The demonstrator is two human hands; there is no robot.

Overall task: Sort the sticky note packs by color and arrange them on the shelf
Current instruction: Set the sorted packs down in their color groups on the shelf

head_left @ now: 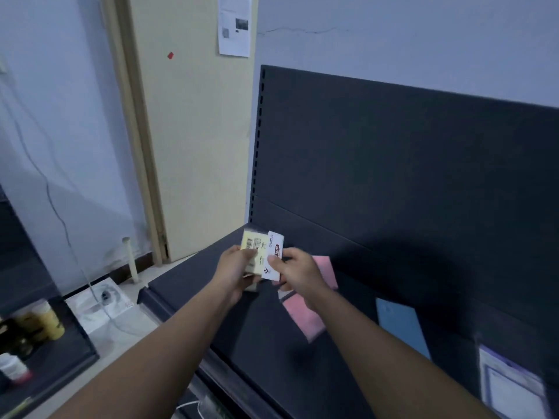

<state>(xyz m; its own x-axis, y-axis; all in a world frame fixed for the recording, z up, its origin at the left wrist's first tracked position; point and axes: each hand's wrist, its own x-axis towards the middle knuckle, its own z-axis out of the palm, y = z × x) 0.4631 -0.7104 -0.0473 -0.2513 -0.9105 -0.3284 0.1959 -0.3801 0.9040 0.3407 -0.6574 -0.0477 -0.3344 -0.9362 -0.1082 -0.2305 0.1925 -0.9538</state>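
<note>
Both hands hold a yellow sticky note pack [254, 246] with a white label above the left end of the dark shelf [187, 282]. My left hand [234, 267] grips its left side, thumb on the barcode face. My right hand [295, 272] pinches the white label on its right side. On the shelf lie a pink pack [325, 267] behind my right hand, another pink pack [304, 320] nearer me, a blue pack [403, 326] to the right, and a purple-white pack [511, 385] at the far right.
The shelf's dark back panel [393, 161] rises behind the packs. A cream door [193, 131] and a pale wall stand to the left. Bottles [39, 325] sit on a low dark shelf at the lower left. A white box [99, 306] with a cable lies on the floor.
</note>
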